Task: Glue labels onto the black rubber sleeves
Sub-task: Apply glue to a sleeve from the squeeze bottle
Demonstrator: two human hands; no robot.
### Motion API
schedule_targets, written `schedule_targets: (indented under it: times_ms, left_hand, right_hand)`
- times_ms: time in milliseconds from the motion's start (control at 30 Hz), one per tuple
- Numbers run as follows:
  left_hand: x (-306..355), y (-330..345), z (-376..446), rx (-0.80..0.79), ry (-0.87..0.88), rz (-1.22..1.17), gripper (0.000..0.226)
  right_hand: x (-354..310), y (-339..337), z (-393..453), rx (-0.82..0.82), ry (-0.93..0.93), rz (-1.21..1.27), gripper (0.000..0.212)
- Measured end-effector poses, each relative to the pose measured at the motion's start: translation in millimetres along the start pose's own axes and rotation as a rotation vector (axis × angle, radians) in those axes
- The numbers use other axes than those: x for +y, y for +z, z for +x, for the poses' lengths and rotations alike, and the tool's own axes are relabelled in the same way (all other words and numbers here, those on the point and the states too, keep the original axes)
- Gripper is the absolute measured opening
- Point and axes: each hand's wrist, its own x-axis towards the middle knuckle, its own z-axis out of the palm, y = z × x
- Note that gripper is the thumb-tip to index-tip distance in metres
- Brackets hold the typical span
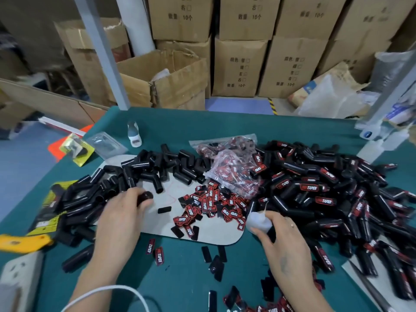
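- Unlabelled black rubber sleeves (pixel 144 170) heaped left of centre.
- Loose red-and-black "TAPER" labels (pixel 213 204) scattered mid-frame.
- Labelled sleeves (pixel 326 192) piled at right.

Warehouse packing station
Stacked printed cartons (pixel 239 66) at twelve o'clock; a green surface (pixel 180 127) heaped with black rubber sleeves (pixel 315 188) and labels (pixel 211 203).

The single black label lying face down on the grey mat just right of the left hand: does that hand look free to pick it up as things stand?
Probably not yet: the left hand already grips a black sleeve. Nothing blocks the face-down label; bare mat surrounds it.
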Motion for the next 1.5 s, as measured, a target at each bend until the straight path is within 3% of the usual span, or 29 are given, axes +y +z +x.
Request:
schedule_targets:
  times_ms: [67, 133, 233, 333, 467, 633, 833, 1000, 1167, 1400, 1500]
  left_hand:
    - [19.0, 10.1, -7.9, 0.001, -0.03, -0.433, 0.023]
    - [42.0, 23.7, -19.0, -0.119, -0.083, -0.892, 0.027]
    - [65.5, 39.0, -30.7, -0.471, -0.293, -1.462, 0.038]
    - [74.2, 43.7, -34.5, -0.723, -0.344, -1.714, 0.053]
    - [74.2, 46.6, -43.3, -0.76, -0.266, -1.736, 0.059]
    - [75.4, 41.5, -42.1, -0.689, -0.335, -1.709, 0.055]
    - [71.1, 46.7, -42.8, -0.656, -0.362, -1.765, 0.046]
    - [75.1, 44.4, -39.1, -0.563, -0.307, -1.742, 0.056]
    - [75.9, 44.2, -39.0, -0.572, -0.245, -1.733, 0.06]
    - [79.4, 46.2, -43.0, -0.514, -0.197, -1.607, 0.027]
    - [77.4, 46.5, -40.8, -0.454, -0.204, -1.521, 0.017]
  right_hand:
    - [-3.1, -6.1, -2.7, 0.044, -0.055, 0.181, 0.028]
    - [-3.1, -12.7, -5.3, 0.044, -0.039, 0.442, 0.024]
    - [-3.4, -20.5, -9.9, -0.23, 0.143, 0.961, 0.041]
    - [-1.6, -22.2, -13.1, -0.389, 0.255, 1.199, 0.065]
    - [1.3, -17.9, -11.6, -0.366, 0.34, 1.283, 0.07]
    - [7.3, -16.0, -10.6, -0.328, 0.417, 1.403, 0.035]
    - [9.1, -17.2, -9.7, -0.222, 0.409, 1.425, 0.051]
    - [5.8, -22.2, -11.2, -0.185, 0.383, 1.408, 0.045]
    - [1.9, -26.2, -14.3, -0.193, 0.372, 1.365, 0.045]
    - [1.4, -27.4, -13.0, -0.195, 0.422, 1.435, 0.046]
    - [-0.3, -28.9, -10.8, -0.188, 0.412, 1.459, 0.037]
